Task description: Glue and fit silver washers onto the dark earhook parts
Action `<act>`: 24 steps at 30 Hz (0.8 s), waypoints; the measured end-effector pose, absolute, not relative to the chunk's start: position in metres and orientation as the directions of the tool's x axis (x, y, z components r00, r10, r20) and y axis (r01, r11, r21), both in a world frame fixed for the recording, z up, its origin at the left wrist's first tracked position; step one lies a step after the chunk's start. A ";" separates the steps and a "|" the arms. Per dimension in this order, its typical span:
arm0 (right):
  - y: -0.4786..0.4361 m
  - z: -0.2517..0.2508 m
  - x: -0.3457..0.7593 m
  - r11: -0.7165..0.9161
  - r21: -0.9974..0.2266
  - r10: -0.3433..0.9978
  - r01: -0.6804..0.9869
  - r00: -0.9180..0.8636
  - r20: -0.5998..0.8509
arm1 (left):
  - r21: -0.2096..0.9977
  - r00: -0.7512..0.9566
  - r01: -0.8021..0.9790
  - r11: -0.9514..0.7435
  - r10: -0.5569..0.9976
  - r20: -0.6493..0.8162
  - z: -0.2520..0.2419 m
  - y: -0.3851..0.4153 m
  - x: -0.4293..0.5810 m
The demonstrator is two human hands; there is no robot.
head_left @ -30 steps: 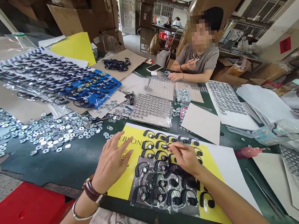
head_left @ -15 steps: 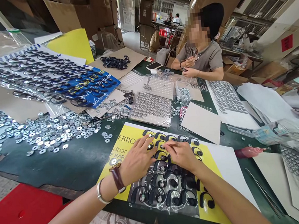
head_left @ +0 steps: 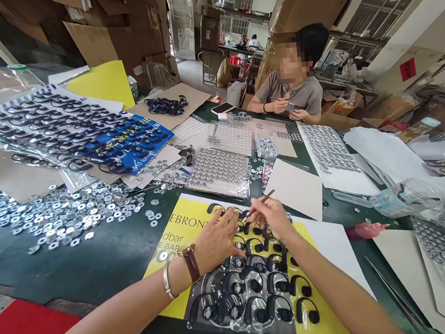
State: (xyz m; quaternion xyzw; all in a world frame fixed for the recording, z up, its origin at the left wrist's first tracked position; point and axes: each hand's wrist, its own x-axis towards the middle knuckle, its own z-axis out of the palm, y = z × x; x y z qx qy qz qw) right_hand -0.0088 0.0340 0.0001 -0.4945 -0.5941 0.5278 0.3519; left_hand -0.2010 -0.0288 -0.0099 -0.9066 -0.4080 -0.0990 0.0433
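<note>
My left hand [head_left: 218, 235] lies palm down over the upper rows of black hook-shaped pieces [head_left: 256, 246], its fingers extended and somewhat apart. A watch and a bangle are on that wrist. Close to its right, my right hand [head_left: 271, 217] pinches a thin brown stick-like tool [head_left: 267, 197], whose lower end points toward the left fingertips. The hook-shaped pieces lie in rows on a yellow printed sheet [head_left: 164, 265], many under clear film. Several pieces near the front left carry a shiny round part [head_left: 234, 312]. My hands hide part of the upper rows.
Loose metal discs [head_left: 71, 216] spread across the left of the green table [head_left: 110, 270]. Beyond the sheet lies a tray of small shiny parts [head_left: 219, 172], beside a pale card [head_left: 294, 189]. Tweezers [head_left: 392, 290] and a pink squeeze bottle [head_left: 368, 230] lie right. A co-worker [head_left: 297, 90] sits opposite.
My right hand has shifted up and turned, and the thin tool now shows clearly in its fingers. My left hand has moved slightly right and down, its fingers still extended. The view has shifted a little.
</note>
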 end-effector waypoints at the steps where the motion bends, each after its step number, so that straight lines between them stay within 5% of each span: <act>1: 0.042 0.002 -0.009 -0.002 -0.980 0.982 0.199 -0.186 -0.040 | -0.008 0.657 0.740 -0.672 0.721 0.220 -0.010 -0.028 -0.200; 6: 0.081 0.005 -0.021 0.294 -0.899 0.955 0.325 -0.142 0.261 | 0.067 0.637 0.743 -0.666 0.734 0.236 -0.007 -0.029 -0.202; 11: 0.069 0.017 -0.030 0.320 -0.903 0.946 0.287 -0.156 0.285 | 0.601 0.397 0.661 -0.449 0.889 0.228 0.008 -0.033 -0.221; 14: 0.036 0.032 -0.031 0.291 -0.938 0.948 0.189 -0.190 0.255 | 0.777 0.249 0.564 -0.279 0.955 0.161 0.016 -0.039 -0.229; 17: 0.003 0.040 -0.032 0.232 -0.967 0.948 0.102 -0.249 0.201 | 0.980 0.221 0.198 -0.005 0.974 -0.040 0.021 -0.049 -0.228; 20: -0.019 0.038 -0.030 0.243 -0.969 0.922 0.052 -0.322 0.214 | 0.951 0.228 -0.159 0.264 0.947 -0.225 0.022 -0.060 -0.222; 24: -0.031 0.029 -0.021 0.329 -0.943 0.886 0.047 -0.362 0.291 | 0.905 0.257 -0.239 0.353 0.921 -0.292 0.021 -0.072 -0.220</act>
